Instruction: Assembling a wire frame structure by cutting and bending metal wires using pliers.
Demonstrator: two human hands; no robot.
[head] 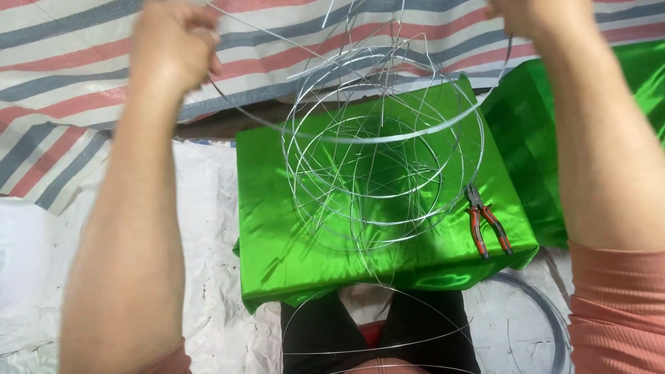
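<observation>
My left hand [173,45] is closed on the left side of a large silver wire ring [360,138]. My right hand [533,17], partly cut off by the top edge, grips the same ring on its right side. The ring belongs to a wire frame [374,180] of several hoops and thin crossing wires, held up over a block wrapped in shiny green cloth [277,235]. Red-handled pliers [485,225] lie on the green cloth at its right, below my right forearm.
A second piece of green cloth [533,131] lies at the right. A red, grey and white striped tarp [62,76] covers the back. White crinkled sheeting [208,208] covers the floor. A coil of wire [547,312] rests at lower right. My dark-trousered legs [325,332] show at the bottom.
</observation>
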